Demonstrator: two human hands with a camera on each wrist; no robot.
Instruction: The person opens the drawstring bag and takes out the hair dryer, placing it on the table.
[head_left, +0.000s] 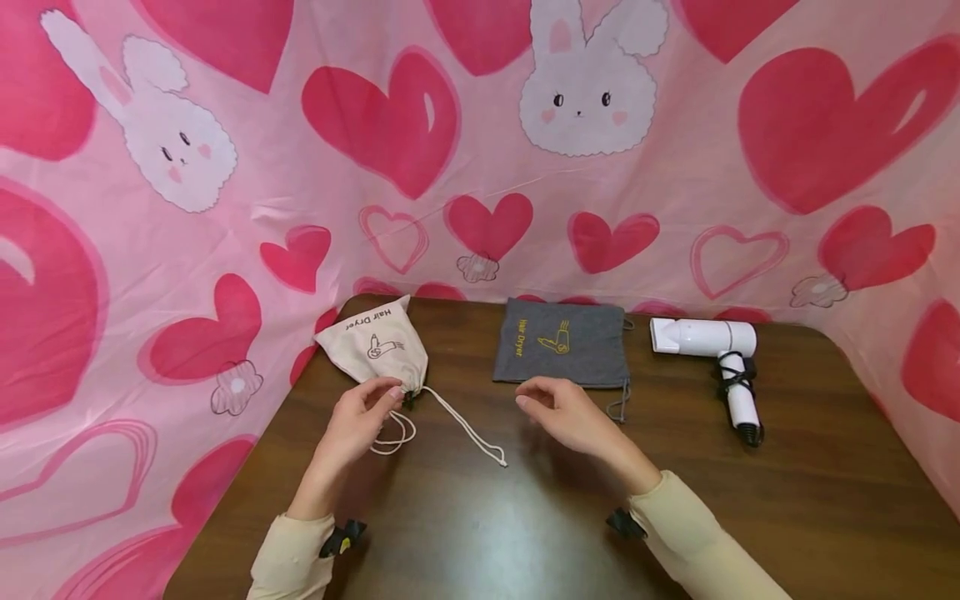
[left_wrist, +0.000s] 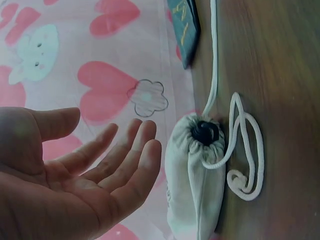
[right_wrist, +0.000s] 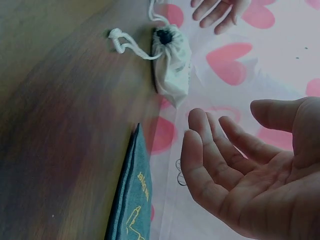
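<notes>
Nearest, the left grip (head_left: 356,421) and right grip (head_left: 566,417) are released, fingers loosely bent. Between them, white cords (left_wrist: 214,50) trail over the tabletop (head_left: 480,533) from the plump, cinched cream pouch (head_left: 375,329), far left, printed "Hair Dryer". Rightward lie a flat gray pouch (head_left: 558,346) and a white hair dryer (head_left: 705,337); heart-patterned fabric (head_left: 480,167) hangs behind.

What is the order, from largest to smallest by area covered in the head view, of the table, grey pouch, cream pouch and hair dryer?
1. Table
2. Grey pouch
3. Cream pouch and hair dryer: too alike to rank
</notes>
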